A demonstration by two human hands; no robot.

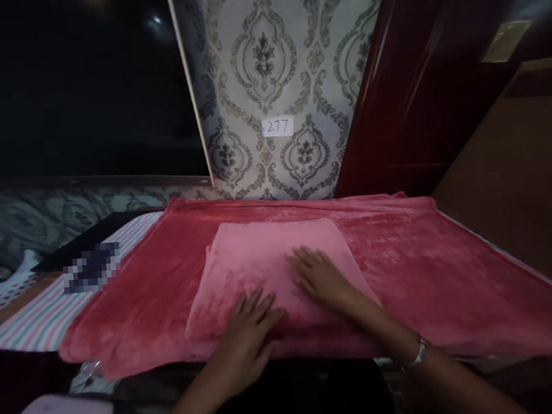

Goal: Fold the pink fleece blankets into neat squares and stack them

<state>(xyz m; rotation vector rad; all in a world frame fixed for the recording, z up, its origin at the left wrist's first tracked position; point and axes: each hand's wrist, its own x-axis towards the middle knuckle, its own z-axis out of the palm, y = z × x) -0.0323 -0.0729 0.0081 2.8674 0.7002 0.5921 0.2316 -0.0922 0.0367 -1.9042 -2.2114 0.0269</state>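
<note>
As if the folded plush blanket [264, 249] were being smoothed, the left hand [248, 340] was laid at its near edge, the right hand [322, 279] right of centre, fingers spread.

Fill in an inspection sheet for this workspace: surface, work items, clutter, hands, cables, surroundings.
Surface: covered by a spread red-pink blanket.
Work items: folded pink cloth, lying flat on the blanket.
Clutter: striped cloth at the left, with a dark item on it, pixelated, not identifiable.
Left hand: open, fingers spread over the folded cloth's near part.
Right hand: open, palm down on the folded cloth's right half; bracelet on that wrist.
Cables: nothing seen.
Surroundings: patterned wall with a "277" label; dark screen at left.
</note>
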